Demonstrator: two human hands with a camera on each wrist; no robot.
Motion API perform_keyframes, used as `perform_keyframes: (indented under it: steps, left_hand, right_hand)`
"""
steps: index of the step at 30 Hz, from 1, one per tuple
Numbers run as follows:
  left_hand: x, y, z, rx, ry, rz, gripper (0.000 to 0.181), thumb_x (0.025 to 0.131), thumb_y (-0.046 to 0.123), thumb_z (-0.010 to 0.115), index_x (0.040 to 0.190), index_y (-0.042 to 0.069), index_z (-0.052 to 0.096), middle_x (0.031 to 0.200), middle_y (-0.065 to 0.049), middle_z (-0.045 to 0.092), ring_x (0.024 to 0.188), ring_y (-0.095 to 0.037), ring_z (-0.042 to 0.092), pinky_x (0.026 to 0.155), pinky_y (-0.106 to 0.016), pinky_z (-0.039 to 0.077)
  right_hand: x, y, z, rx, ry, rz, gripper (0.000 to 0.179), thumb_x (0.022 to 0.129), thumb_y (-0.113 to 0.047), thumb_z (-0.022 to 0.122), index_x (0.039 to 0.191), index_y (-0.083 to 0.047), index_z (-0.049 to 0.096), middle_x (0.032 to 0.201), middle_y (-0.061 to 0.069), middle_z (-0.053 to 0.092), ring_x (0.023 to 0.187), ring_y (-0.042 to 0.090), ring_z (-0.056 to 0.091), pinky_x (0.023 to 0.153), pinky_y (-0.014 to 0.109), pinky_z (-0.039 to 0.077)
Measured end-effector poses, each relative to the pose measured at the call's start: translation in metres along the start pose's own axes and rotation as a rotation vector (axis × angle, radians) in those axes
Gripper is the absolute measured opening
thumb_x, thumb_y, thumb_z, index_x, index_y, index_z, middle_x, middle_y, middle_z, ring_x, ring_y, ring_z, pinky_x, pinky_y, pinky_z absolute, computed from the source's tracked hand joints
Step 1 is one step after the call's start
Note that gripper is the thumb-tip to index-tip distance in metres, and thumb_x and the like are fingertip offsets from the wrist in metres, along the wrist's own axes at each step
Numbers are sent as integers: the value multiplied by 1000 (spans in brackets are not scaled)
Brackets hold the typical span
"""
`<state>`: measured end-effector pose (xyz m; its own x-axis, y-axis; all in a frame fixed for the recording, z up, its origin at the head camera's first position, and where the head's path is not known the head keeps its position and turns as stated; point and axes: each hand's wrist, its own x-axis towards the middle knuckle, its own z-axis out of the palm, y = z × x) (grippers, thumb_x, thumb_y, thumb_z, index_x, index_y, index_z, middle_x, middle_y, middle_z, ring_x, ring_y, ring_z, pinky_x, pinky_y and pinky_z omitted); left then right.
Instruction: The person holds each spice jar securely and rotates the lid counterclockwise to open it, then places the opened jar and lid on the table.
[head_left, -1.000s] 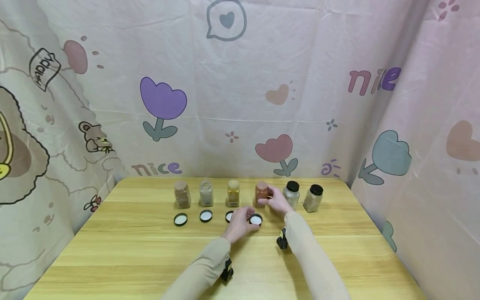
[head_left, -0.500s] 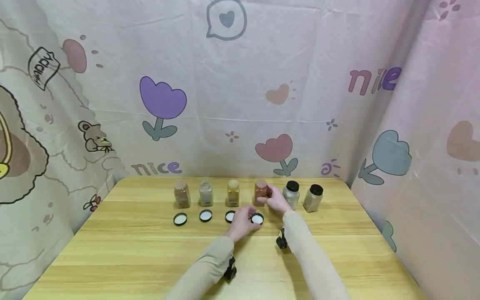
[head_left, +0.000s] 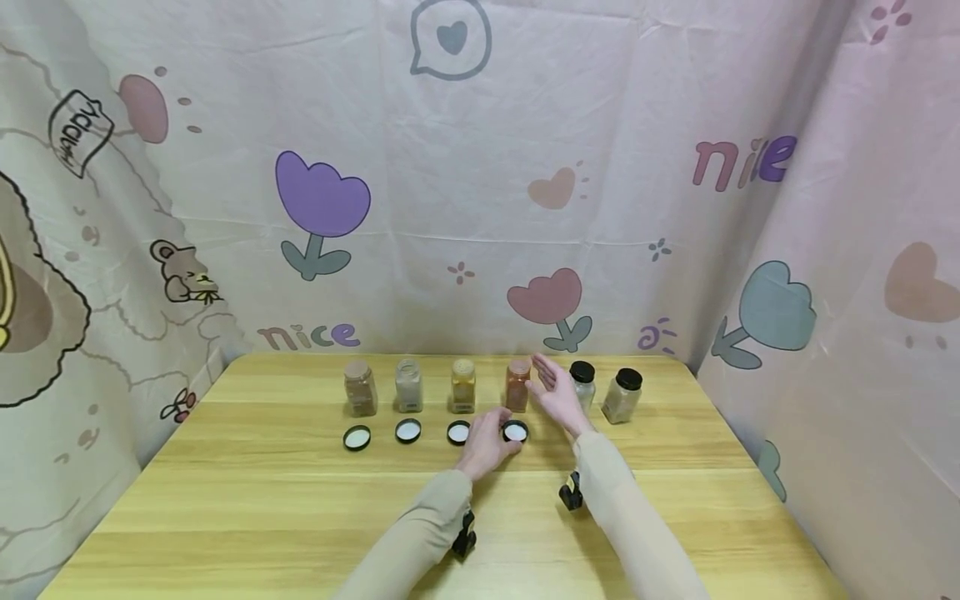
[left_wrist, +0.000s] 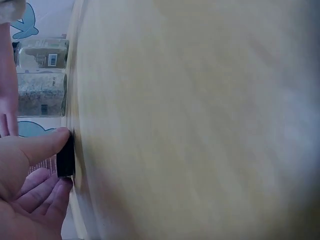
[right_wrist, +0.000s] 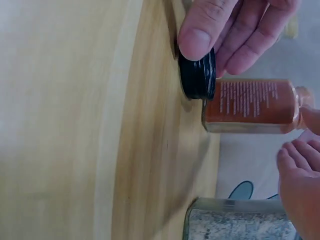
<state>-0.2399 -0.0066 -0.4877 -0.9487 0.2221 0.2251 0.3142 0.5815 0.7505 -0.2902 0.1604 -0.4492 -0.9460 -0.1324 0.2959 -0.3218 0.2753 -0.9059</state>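
My left hand (head_left: 484,447) pinches a black jar lid (head_left: 515,432) by its rim. The lid's white inside faces up, on or just above the wooden table. In the left wrist view, thumb and fingers sit on opposite sides of the lid (left_wrist: 65,155). Behind it stands an uncapped spice jar of orange-red powder (head_left: 517,387). My right hand (head_left: 558,398) is just to the right of that jar, fingers loosely extended and gripping nothing. In the right wrist view its thumb overlaps the neck of the jar (right_wrist: 250,102); whether they touch I cannot tell.
Left of the red jar stand three uncapped jars: yellow (head_left: 463,388), pale (head_left: 408,388) and brown (head_left: 361,390). Upturned lids (head_left: 408,431) lie before them. Two black-capped jars, one (head_left: 622,397) at the far right, stand beyond my right hand. A printed curtain (head_left: 420,275) hangs behind.
My right hand has let go of the red jar and drawn slightly right, its fingers opening. The left hand has shifted slightly right and up in view with the lid.
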Motion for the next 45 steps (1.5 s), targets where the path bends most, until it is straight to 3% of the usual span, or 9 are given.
perform_keyframes:
  steps: [4,8,12,15,21,32,37,45]
  left_hand:
    - [-3,3,-8,-38,36,-16,52,80,12,83,125,-5,62,122,-25,70,114,-37,67,102,-51,56]
    - [-5,3,-15,-49,89,3,49,83,15,82,124,-4,63,122,-23,70,113,-35,68,100,-49,57]
    - [-8,1,-18,-56,126,16,46,84,16,82,122,-3,64,121,-22,70,111,-35,69,99,-48,58]
    - [-9,-1,-18,-71,136,31,45,86,17,80,122,-3,64,122,-22,70,112,-35,69,100,-49,58]
    - [-14,-2,-21,-143,136,64,41,92,16,73,126,-3,62,128,-21,67,120,-37,64,106,-50,53]
    - [-20,-8,-26,-226,143,97,40,91,11,73,127,-3,61,129,-23,66,122,-36,62,110,-50,50]
    - [-25,-9,-28,-275,147,96,41,92,14,73,127,-3,61,129,-23,65,121,-37,62,110,-51,50]
    - [-32,-14,-30,-312,128,109,41,93,14,72,127,-5,60,130,-27,64,122,-40,61,111,-53,49]
  right_hand:
    - [-9,-14,-2,70,150,-167,51,94,6,64,142,12,47,144,32,52,138,44,49,120,44,40]
    - [-12,-17,-7,78,326,-347,47,90,7,68,135,10,54,134,32,60,129,45,56,116,30,46]
    - [-9,-14,-15,-11,472,-410,54,87,1,76,137,2,56,133,26,63,127,38,57,115,24,44]
    - [-10,-15,-24,-73,501,-339,67,85,-9,80,145,-8,50,144,18,56,134,31,48,117,38,37]
    - [-12,-5,-39,-128,424,-155,78,86,-19,80,152,-15,39,157,12,39,147,30,33,127,53,26]
    - [-18,13,-45,-110,312,-17,86,84,-9,80,153,-7,29,159,20,33,150,38,28,130,52,20]
    - [-18,18,-47,-43,290,15,86,84,0,74,154,-5,24,156,25,35,148,40,31,130,53,20]
    - [-20,23,-49,25,254,157,83,89,3,69,156,-12,22,146,27,43,137,38,41,124,51,28]
